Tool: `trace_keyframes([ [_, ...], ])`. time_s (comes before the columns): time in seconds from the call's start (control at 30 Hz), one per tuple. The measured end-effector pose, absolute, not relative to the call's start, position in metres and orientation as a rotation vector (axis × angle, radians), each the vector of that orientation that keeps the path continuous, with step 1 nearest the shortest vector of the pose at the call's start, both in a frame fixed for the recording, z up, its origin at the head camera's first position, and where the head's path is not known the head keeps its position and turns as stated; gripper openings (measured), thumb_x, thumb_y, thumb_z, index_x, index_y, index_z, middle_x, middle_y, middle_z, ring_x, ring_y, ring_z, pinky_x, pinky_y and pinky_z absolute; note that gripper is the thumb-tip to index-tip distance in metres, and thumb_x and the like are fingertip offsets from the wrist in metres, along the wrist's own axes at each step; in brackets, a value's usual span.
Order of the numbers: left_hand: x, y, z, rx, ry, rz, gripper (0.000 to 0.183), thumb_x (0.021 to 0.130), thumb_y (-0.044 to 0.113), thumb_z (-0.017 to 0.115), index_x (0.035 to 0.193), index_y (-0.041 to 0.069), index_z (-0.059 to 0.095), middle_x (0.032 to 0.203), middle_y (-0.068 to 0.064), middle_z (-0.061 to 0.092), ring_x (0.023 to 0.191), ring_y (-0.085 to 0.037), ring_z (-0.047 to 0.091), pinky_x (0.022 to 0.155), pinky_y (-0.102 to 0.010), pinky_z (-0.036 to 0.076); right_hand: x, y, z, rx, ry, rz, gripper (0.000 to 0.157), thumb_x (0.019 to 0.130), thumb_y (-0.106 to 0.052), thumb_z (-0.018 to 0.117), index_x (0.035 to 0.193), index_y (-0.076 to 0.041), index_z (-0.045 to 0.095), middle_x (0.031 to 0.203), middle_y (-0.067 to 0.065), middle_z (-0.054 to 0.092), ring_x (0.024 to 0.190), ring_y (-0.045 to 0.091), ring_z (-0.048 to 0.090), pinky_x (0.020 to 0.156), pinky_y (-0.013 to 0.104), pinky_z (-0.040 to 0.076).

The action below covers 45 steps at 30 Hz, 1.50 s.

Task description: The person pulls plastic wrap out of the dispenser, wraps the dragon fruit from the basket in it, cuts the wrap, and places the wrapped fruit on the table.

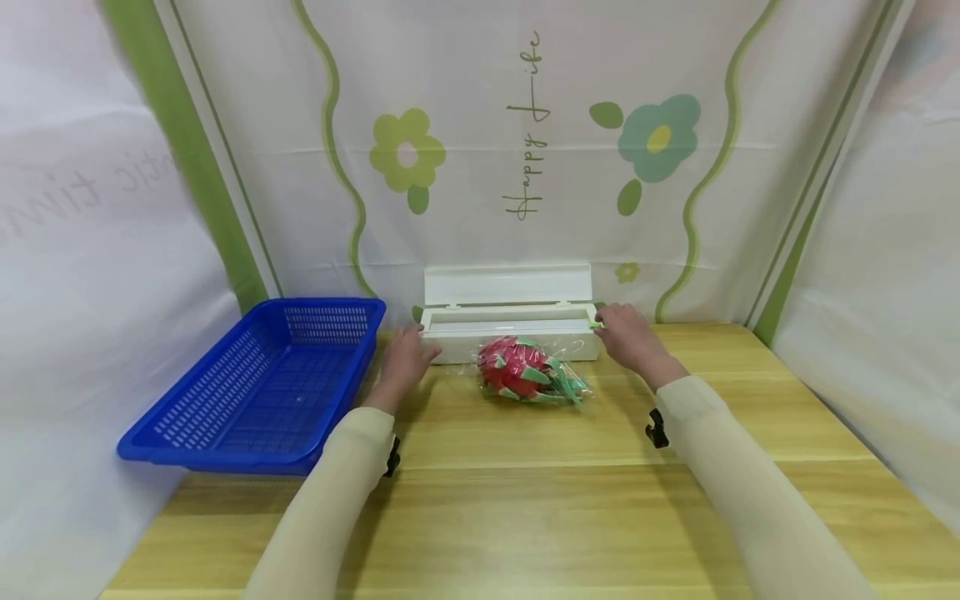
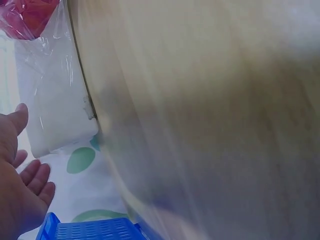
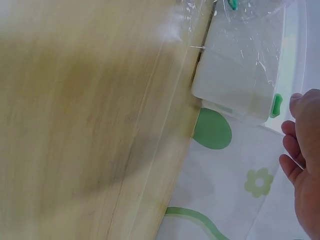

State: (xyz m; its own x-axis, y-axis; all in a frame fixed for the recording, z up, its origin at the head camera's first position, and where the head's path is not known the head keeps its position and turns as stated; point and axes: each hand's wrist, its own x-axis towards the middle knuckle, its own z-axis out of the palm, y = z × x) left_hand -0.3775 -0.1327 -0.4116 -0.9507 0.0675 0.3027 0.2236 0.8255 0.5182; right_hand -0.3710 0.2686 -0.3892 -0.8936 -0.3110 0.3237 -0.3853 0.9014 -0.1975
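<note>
A white cling film dispenser (image 1: 517,348) stands against the back curtain, its lid (image 1: 508,285) raised. A red and green dragon fruit (image 1: 517,367), wrapped in clear film, lies in front of it, and film also covers part of the dispenser's front. My left hand (image 1: 405,362) is at the dispenser's left end, its fingers relaxed and holding nothing in the left wrist view. At the other end is my right hand (image 1: 633,340), with loosely bent fingers. A small green slider (image 3: 276,106) sits on the dispenser's edge, just short of the right thumb.
A blue plastic basket (image 1: 330,450) stands on the left side of the wooden table (image 1: 525,517). White curtains with printed flowers (image 1: 480,100) enclose the back and both sides.
</note>
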Motion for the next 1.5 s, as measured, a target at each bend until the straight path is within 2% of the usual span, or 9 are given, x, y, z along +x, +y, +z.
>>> trace_keyframes([
  [0.33, -0.376, -0.131, -0.414, -0.414, -2.634, -0.829, 0.037, 0.088, 0.019, 0.074, 0.117, -0.001, 0.064, 0.11, -0.016, 0.063, 0.102, -0.031, 0.06, 0.086, -0.045, 0.049, -0.37, 0.263, -0.396, 0.57, -2.732, 0.404, 0.022, 0.097, -0.01, 0.058, 0.111, 0.007, 0.058, 0.106, 0.02, 0.06, 0.1, 0.037, 0.054, 0.09, 0.049, 0.045],
  [0.63, -0.376, -0.124, -0.418, -0.501, -2.66, -0.768, 0.037, 0.087, 0.025, 0.075, 0.113, -0.001, 0.066, 0.107, -0.014, 0.066, 0.099, -0.028, 0.063, 0.084, -0.043, 0.051, -0.369, 0.258, -0.409, 0.681, -2.594, 0.36, 0.02, 0.094, -0.007, 0.062, 0.107, 0.007, 0.057, 0.104, 0.021, 0.06, 0.098, 0.037, 0.055, 0.088, 0.048, 0.046],
  [0.87, -0.376, -0.116, -0.42, -0.485, -2.616, -0.677, 0.032, 0.087, 0.025, 0.075, 0.108, 0.001, 0.069, 0.1, -0.011, 0.067, 0.092, -0.026, 0.064, 0.079, -0.041, 0.052, -0.374, 0.254, -0.419, 0.771, -2.41, 0.24, 0.023, 0.087, -0.005, 0.069, 0.103, 0.007, 0.057, 0.096, 0.019, 0.06, 0.088, 0.035, 0.056, 0.08, 0.045, 0.049],
  [1.27, -0.381, -0.102, -0.422, -0.483, -2.582, -0.482, 0.02, 0.085, 0.018, 0.076, 0.097, 0.003, 0.068, 0.09, -0.009, 0.067, 0.082, -0.024, 0.064, 0.07, -0.038, 0.054, -0.384, 0.245, -0.422, 0.759, -2.312, 0.053, 0.027, 0.083, -0.003, 0.075, 0.102, 0.007, 0.06, 0.091, 0.019, 0.059, 0.081, 0.034, 0.057, 0.07, 0.043, 0.051],
  [1.5, -0.383, -0.1, -0.428, -0.496, -2.517, -0.351, 0.014, 0.084, 0.014, 0.076, 0.091, 0.004, 0.069, 0.083, -0.007, 0.062, 0.078, -0.025, 0.062, 0.066, -0.039, 0.054, -0.384, 0.243, -0.422, 0.739, -2.319, 0.004, 0.019, 0.083, -0.003, 0.075, 0.094, 0.006, 0.062, 0.088, 0.018, 0.059, 0.078, 0.033, 0.056, 0.067, 0.042, 0.052],
])
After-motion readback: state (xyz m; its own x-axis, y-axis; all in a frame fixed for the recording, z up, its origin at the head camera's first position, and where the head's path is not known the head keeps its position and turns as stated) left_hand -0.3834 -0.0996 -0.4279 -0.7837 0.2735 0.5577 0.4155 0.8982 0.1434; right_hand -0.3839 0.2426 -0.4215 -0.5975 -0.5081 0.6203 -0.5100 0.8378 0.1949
